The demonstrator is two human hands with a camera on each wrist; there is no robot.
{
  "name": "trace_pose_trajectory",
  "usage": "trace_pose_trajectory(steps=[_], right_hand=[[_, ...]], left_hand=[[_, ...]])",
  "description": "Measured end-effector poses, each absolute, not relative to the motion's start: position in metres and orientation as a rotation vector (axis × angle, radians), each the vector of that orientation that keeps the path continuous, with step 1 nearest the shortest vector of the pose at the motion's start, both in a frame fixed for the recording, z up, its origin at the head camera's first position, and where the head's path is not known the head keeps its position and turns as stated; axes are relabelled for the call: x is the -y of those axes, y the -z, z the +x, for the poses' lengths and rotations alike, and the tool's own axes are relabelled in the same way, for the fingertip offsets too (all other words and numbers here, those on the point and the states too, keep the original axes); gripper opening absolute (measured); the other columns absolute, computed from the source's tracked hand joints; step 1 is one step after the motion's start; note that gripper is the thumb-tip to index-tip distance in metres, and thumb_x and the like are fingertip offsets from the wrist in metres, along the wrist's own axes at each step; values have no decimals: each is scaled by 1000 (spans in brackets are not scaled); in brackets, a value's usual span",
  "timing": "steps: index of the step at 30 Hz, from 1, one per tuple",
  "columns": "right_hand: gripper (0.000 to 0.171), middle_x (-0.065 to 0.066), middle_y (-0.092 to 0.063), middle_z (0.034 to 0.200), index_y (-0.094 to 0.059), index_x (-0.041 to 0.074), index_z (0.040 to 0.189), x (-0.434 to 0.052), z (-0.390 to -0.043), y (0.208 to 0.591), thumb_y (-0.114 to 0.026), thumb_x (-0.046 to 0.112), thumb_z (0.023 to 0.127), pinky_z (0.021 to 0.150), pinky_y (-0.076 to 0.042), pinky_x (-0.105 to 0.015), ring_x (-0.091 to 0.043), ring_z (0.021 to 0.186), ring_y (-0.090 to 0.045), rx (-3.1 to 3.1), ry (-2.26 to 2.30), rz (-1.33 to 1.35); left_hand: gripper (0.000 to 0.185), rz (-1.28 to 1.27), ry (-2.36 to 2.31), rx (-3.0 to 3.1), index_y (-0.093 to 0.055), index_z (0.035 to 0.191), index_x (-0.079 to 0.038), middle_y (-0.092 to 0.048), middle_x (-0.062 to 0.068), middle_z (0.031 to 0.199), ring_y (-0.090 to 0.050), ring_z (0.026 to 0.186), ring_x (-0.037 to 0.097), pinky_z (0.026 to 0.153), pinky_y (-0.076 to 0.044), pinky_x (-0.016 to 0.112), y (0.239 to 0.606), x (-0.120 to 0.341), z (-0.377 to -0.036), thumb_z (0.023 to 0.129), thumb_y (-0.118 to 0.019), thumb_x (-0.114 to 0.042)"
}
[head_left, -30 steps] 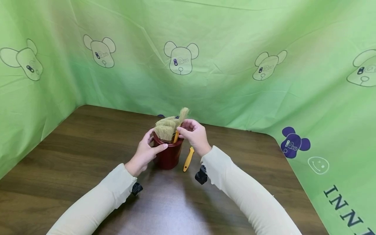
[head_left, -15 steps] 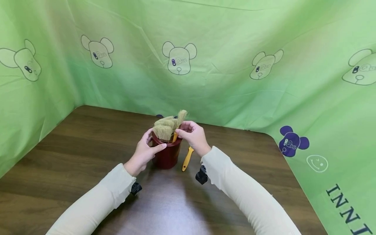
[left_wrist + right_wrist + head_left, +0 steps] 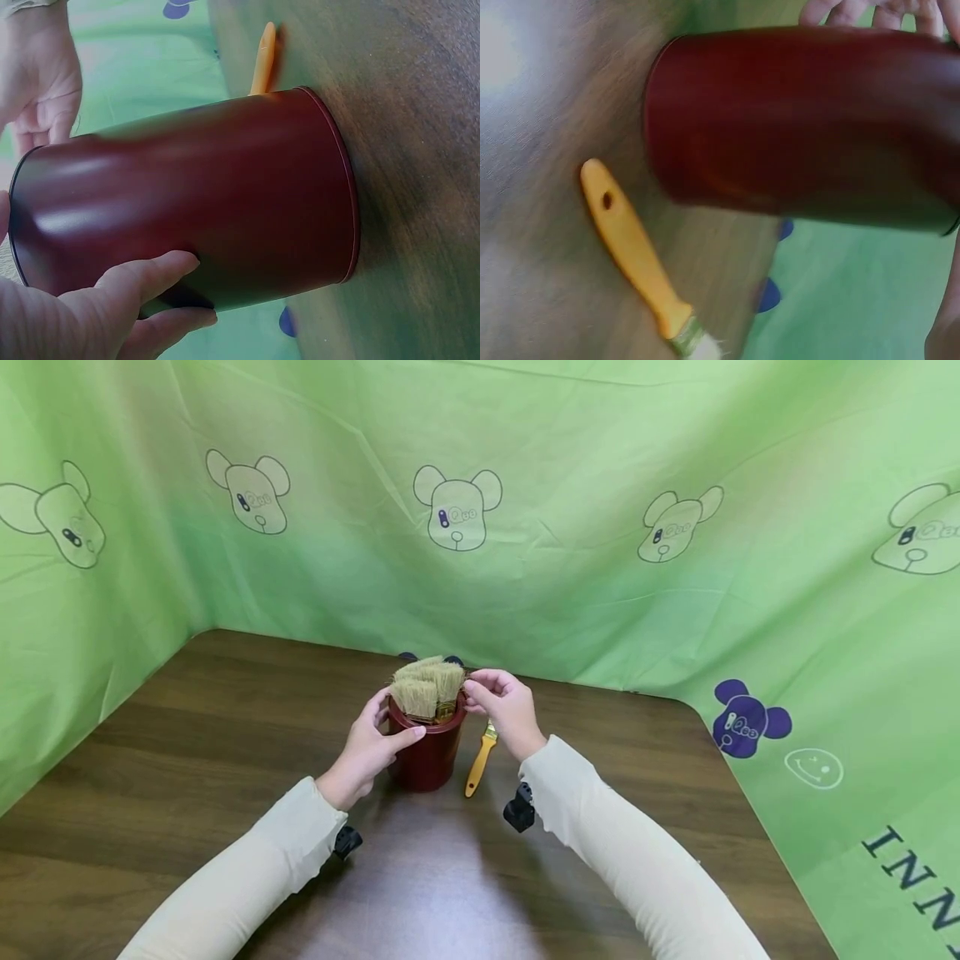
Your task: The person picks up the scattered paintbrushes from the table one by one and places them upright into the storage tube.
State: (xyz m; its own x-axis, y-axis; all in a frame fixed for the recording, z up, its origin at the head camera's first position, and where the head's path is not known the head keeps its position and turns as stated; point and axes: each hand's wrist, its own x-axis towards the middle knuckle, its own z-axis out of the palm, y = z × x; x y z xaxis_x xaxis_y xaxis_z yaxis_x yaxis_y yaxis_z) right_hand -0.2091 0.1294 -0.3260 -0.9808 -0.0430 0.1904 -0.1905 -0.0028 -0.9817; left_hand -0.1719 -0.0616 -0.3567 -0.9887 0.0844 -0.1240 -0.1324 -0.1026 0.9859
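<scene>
A dark red cylindrical pen holder (image 3: 425, 762) stands upright on the table, with several pale-bristled paintbrushes (image 3: 422, 681) in it, bristles up. My left hand (image 3: 366, 748) grips the holder near its rim, thumb on the front and fingers round the far left side. At the right of the rim is my right hand (image 3: 506, 706), fingers loosely bent beside the bristles; whether they touch the rim or a brush is hard to see. Another paintbrush (image 3: 634, 247) with a yellow-orange handle lies on the table right of the holder, its bristles partly hidden by my right hand in the head view.
The brown wooden table (image 3: 247, 735) has rounded far corners. A green cloth (image 3: 555, 593) with bear-head drawings surrounds it on the far, left and right sides. A black wrist camera (image 3: 519, 808) hangs under the right sleeve, close to the lying paintbrush.
The paintbrush that my right hand pinched has gone down into the holder among the others, bristles now level with theirs. My right hand has shifted slightly right, off its handle. The left hand holds still.
</scene>
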Motion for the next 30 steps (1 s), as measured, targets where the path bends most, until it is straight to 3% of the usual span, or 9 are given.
trace_pose_trajectory(steps=[5, 12, 21, 27, 30], right_hand=[[19, -10, -61, 77, -60, -8, 101, -142, -213, 342, -57, 10, 94, 59, -50, -20, -6, 59, -54, 2270, -1925, 10], [45, -6, -53, 67, -48, -7, 119, -158, -211, 377, -63, 18, 85, 47, -48, -29, -14, 52, -49, 3079, -1199, -97], [37, -10, -50, 68, -41, 0, 101, -151, -205, 394, -69, 14, 80, 39, -46, -30, -18, 47, -49, 3252, -1062, -154], [37, -10, -52, 63, -42, -2, 102, -152, -203, 392, -68, 9, 79, 39, -47, -31, -18, 47, -50, 3281, -1026, -148], [40, -11, -53, 64, -43, -5, 110, -159, -201, 391, -67, 6, 80, 42, -50, -33, -18, 49, -51, 3288, -1092, -169]], left_hand=[[79, -56, -2225, -1996, -23, 152, -15, -20, 20, 155, -22, 140, 38, 95, -34, 66, 356, 62, -172, 87, -67, -6], [79, -65, -2204, -2008, -21, 152, -15, -18, 19, 156, -19, 141, 36, 96, -34, 66, 357, 63, -172, 88, -66, -7], [79, -72, -2203, -2004, -22, 152, -16, -19, 19, 156, -21, 140, 38, 96, -34, 65, 358, 62, -171, 88, -67, -7], [79, -59, -2207, -2004, -22, 152, -16, -19, 19, 155, -21, 140, 38, 96, -34, 66, 357, 62, -171, 88, -67, -7], [79, -56, -2202, -2011, -22, 152, -16, -20, 19, 156, -21, 140, 38, 96, -35, 65, 356, 62, -171, 88, -67, -7]])
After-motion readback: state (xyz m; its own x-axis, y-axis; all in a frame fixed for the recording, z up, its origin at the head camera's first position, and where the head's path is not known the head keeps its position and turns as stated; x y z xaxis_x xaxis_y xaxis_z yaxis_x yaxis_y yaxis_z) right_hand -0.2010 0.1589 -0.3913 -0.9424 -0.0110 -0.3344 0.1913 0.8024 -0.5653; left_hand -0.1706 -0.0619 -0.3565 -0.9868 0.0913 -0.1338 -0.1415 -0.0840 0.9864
